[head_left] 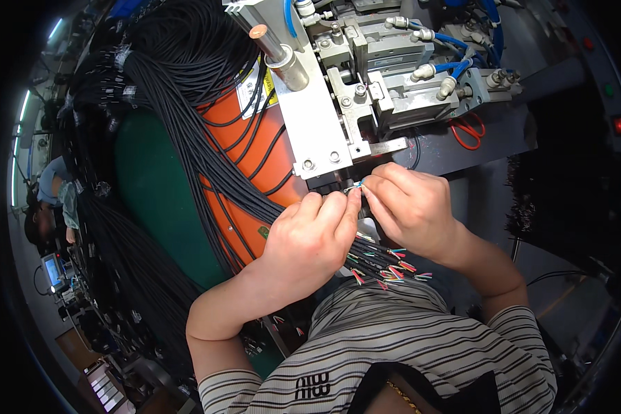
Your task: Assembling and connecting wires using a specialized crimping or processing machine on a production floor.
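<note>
My left hand point(310, 231) is closed in a pinch, with thumb and forefinger at the end of a cable. My right hand point(412, 207) pinches the same spot from the other side, and the fingertips of both hands almost touch. Between them show small thin wires point(358, 185), whitish and blue; the rest of that cable is hidden by my fingers. Just beyond the fingertips is the front end of a metal clamping machine point(317, 134). Below my hands a bundle of black cables point(372, 259) ends in stripped, multicoloured wire tips.
Long black cables point(186, 138) run in a thick bundle across an orange surface point(231, 148) and a green surface point(145, 186) on the left. Pneumatic cylinders point(421, 96) with blue hoses stand at the back. A red wire loop point(468, 132) lies right of them. Another person point(52, 193) is far left.
</note>
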`<move>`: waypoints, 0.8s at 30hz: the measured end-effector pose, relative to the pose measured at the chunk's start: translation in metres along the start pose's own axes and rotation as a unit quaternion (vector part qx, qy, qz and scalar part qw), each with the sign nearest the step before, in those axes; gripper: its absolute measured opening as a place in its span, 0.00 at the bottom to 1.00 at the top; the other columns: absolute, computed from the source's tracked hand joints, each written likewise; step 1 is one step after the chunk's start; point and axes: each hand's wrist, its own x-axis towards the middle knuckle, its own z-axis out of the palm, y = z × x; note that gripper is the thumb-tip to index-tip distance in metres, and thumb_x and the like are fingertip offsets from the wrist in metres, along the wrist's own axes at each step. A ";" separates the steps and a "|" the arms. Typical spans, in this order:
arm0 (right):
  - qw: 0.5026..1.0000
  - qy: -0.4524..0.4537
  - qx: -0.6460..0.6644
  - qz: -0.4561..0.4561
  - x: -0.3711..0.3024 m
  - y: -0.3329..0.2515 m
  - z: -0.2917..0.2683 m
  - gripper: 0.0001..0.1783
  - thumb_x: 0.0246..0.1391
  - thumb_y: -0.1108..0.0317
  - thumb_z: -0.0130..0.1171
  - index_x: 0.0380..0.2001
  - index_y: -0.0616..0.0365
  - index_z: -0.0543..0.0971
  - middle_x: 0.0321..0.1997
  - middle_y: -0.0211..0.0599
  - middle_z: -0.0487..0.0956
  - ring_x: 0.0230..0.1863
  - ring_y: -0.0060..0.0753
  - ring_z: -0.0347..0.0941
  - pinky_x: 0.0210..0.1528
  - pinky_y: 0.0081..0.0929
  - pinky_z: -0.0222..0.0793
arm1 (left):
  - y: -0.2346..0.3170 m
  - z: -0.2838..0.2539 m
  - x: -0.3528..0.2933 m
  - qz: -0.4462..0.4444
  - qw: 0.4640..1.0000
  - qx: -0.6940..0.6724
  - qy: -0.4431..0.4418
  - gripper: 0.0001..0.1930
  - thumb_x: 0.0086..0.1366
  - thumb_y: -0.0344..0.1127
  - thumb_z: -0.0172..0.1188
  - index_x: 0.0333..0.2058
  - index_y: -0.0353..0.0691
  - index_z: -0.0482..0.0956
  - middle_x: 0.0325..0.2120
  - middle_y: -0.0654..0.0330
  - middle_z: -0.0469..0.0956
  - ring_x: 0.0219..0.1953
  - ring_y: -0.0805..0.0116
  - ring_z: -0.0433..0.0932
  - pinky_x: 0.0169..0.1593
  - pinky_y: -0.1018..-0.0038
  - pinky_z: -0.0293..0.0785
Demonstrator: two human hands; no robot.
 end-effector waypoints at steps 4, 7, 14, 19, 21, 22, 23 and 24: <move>0.999 -0.039 -0.018 0.008 0.007 -0.004 -0.009 0.04 0.45 0.74 0.65 0.27 0.59 0.80 0.27 0.34 0.77 0.22 0.37 0.76 0.21 0.30 0.70 | 0.002 0.001 0.001 -0.006 1.000 0.008 -0.004 0.20 0.52 0.28 0.58 0.45 0.27 0.78 0.28 0.61 0.68 0.28 0.69 0.69 0.28 0.77 0.69; 0.993 -0.104 -0.057 0.009 0.012 -0.004 -0.015 0.04 0.46 0.72 0.64 0.25 0.59 0.79 0.25 0.33 0.75 0.20 0.38 0.75 0.20 0.32 0.68 | 0.002 0.002 0.004 -0.003 1.000 -0.002 0.003 0.19 0.52 0.28 0.59 0.44 0.27 0.78 0.28 0.60 0.69 0.29 0.69 0.70 0.28 0.76 0.70; 0.990 -0.121 -0.068 -0.015 0.016 0.002 -0.016 0.05 0.46 0.71 0.64 0.25 0.60 0.79 0.24 0.35 0.75 0.19 0.40 0.74 0.20 0.32 0.68 | 0.001 0.002 0.005 -0.010 1.000 -0.017 -0.001 0.21 0.50 0.29 0.59 0.45 0.28 0.78 0.30 0.58 0.70 0.30 0.66 0.72 0.30 0.73 0.72; 0.996 0.041 0.061 0.042 0.005 0.002 0.002 0.03 0.48 0.74 0.63 0.27 0.60 0.80 0.26 0.38 0.78 0.19 0.40 0.75 0.21 0.30 0.69 | -0.004 0.004 0.001 -0.041 0.998 -0.055 0.016 0.27 0.45 0.29 0.62 0.49 0.33 0.79 0.31 0.57 0.71 0.30 0.60 0.73 0.33 0.68 0.73; 0.995 -0.023 0.077 0.055 0.008 0.008 0.000 0.03 0.49 0.75 0.63 0.28 0.62 0.80 0.26 0.40 0.79 0.19 0.39 0.75 0.21 0.28 0.69 | -0.007 0.005 -0.001 -0.045 0.997 -0.061 0.023 0.26 0.44 0.28 0.63 0.48 0.35 0.79 0.30 0.57 0.71 0.30 0.60 0.74 0.33 0.68 0.73; 0.993 -0.053 0.085 0.062 0.010 0.009 -0.002 0.03 0.50 0.75 0.62 0.29 0.62 0.80 0.26 0.41 0.80 0.19 0.38 0.75 0.21 0.27 0.69 | -0.010 0.005 -0.004 -0.054 0.993 -0.092 0.041 0.25 0.44 0.27 0.63 0.46 0.35 0.80 0.31 0.58 0.72 0.31 0.60 0.74 0.32 0.68 0.73; 0.993 -0.049 0.084 0.061 0.011 0.009 -0.003 0.03 0.50 0.75 0.62 0.29 0.62 0.80 0.26 0.41 0.80 0.19 0.38 0.75 0.21 0.27 0.69 | -0.014 0.006 -0.006 -0.062 0.989 -0.123 0.060 0.23 0.44 0.25 0.63 0.44 0.35 0.80 0.31 0.58 0.73 0.33 0.61 0.75 0.31 0.67 0.73; 0.988 -0.057 0.116 0.086 0.010 0.009 -0.003 0.03 0.50 0.75 0.62 0.29 0.63 0.80 0.25 0.41 0.79 0.18 0.37 0.74 0.21 0.26 0.69 | -0.019 0.007 -0.008 -0.066 0.983 -0.153 0.078 0.21 0.44 0.23 0.62 0.42 0.35 0.81 0.31 0.58 0.74 0.34 0.62 0.75 0.30 0.67 0.73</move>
